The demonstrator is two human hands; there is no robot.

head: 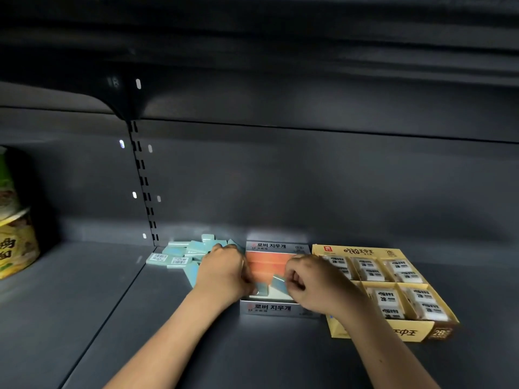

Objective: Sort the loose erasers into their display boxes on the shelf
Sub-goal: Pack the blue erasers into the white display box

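Head view: grey box [276,308] reads "로버 지우개", holds orange rows. Left hand [224,272] and right hand [311,282] each pinch one pale-blue eraser [279,283] inside it. Yellow box [393,293], "2B", six compartments. Loose blue pile [182,254] left on shelf [112,318].

A single head-worn wide-angle camera looks forward and down from close range into a dark shelf [196,346] bay, facing its back panel [309,192], with both forearms entering from the bottom edge.

Both hands [224,272] [311,284] pinch erasers [278,283] over grey box [276,308].
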